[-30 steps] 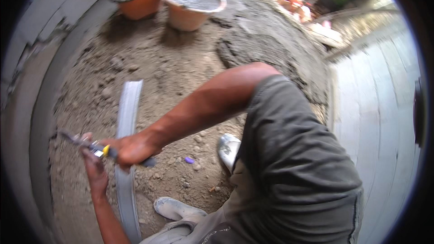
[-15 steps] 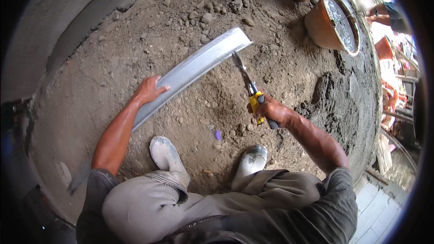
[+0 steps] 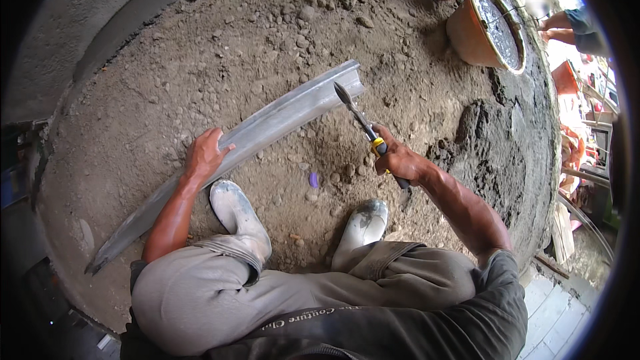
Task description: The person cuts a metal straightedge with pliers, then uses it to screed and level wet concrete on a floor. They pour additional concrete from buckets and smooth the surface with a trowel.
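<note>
A long grey metal channel (image 3: 287, 115) lies slantwise over the dirt, its far right end showing a folded profile. My left hand (image 3: 204, 157) grips it near the middle, the fingers over its far edge. My right hand (image 3: 403, 160) is closed round the yellow and black handles of tin snips (image 3: 360, 117). The snips' dark blades look closed and point up and left, just at the near side of the channel's right end. Whether they touch the metal I cannot tell.
Two orange buckets stand at the back right; the nearer bucket (image 3: 470, 30) holds wet grey mix. Wet mortar (image 3: 497, 147) spreads along the right. Another person's hands (image 3: 557, 27) show beyond it. Stones (image 3: 308, 13) dot the dirt, and a small purple piece (image 3: 313, 180) lies between my boots.
The channel has turned about its length, so its folded end profile shows. My left hand has shifted with it. The tin snips have turned in my right hand, and less yellow shows.
</note>
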A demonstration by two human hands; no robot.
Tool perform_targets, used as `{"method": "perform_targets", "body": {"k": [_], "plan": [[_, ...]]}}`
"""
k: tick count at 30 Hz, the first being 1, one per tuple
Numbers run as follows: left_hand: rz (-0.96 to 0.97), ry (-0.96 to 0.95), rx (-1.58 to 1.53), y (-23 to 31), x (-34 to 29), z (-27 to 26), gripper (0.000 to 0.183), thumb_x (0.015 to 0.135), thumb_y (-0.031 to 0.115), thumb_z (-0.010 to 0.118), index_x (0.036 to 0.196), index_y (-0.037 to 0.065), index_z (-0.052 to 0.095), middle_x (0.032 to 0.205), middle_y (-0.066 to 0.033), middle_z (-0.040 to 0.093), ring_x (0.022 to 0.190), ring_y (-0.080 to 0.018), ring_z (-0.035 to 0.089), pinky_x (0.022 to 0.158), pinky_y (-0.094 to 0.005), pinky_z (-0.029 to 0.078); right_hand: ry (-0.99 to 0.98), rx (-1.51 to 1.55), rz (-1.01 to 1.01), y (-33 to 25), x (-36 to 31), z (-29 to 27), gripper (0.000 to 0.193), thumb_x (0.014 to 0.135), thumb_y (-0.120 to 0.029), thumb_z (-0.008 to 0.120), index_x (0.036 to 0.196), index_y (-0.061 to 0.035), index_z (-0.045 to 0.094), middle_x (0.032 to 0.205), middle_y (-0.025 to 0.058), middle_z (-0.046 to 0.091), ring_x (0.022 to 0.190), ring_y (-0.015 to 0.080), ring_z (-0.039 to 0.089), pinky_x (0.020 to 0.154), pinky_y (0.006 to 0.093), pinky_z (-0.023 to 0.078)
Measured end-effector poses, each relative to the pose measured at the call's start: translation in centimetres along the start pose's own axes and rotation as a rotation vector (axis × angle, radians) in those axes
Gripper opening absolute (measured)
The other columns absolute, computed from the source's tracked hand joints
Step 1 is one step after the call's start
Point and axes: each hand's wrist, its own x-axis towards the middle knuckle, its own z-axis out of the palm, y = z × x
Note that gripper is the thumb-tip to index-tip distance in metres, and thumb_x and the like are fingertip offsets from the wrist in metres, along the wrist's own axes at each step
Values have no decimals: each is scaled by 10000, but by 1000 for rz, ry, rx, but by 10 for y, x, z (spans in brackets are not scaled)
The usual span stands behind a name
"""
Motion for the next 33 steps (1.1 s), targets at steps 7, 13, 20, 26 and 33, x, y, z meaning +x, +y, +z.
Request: {"method": "perform_targets", "body": {"k": [7, 13, 20, 26, 33], "plan": [[46, 15, -2, -7, -12, 5, 437, 801, 285, 765, 1055, -25, 591, 1008, -208, 629, 933, -409, 620, 782, -463, 505, 45, 25, -24, 3, -8, 13, 962, 665, -37, 585, 1530, -76, 166, 978, 119, 494, 894, 242, 483, 821, 389, 416], [12, -18, 2, -7, -12, 5, 435, 805, 278, 762, 1072, -19, 589, 1005, -205, 629, 929, -403, 621, 780, -458, 503, 96, -8, -33, 0, -4, 16, 959, 682, -35, 586, 1538, -89, 156, 964, 125, 516, 846, 237, 502, 788, 367, 437], [50, 33, -36, -9, -14, 6, 399, 806, 267, 764, 1027, -8, 577, 972, -200, 619, 914, -408, 616, 763, -463, 496, 86, 23, -2, -9, 1, 16, 970, 684, -45, 581, 1545, -92, 136, 971, 124, 516, 865, 236, 501, 782, 370, 440], [73, 52, -57, -4, -13, 4, 382, 807, 265, 762, 983, -6, 559, 925, -194, 604, 885, -410, 611, 743, -467, 489, 89, -19, -35, -8, 2, 17, 974, 689, -41, 577, 1549, -103, 126, 1019, 140, 519, 904, 251, 499, 829, 364, 431], [72, 63, -49, -4, -13, 6, 383, 804, 269, 763, 964, -7, 550, 891, -195, 591, 857, -416, 601, 724, -470, 478, 58, 103, -16, -2, 4, 13, 977, 696, -39, 593, 1557, -118, 139, 1072, 136, 520, 902, 231, 499, 821, 344, 440]]}}
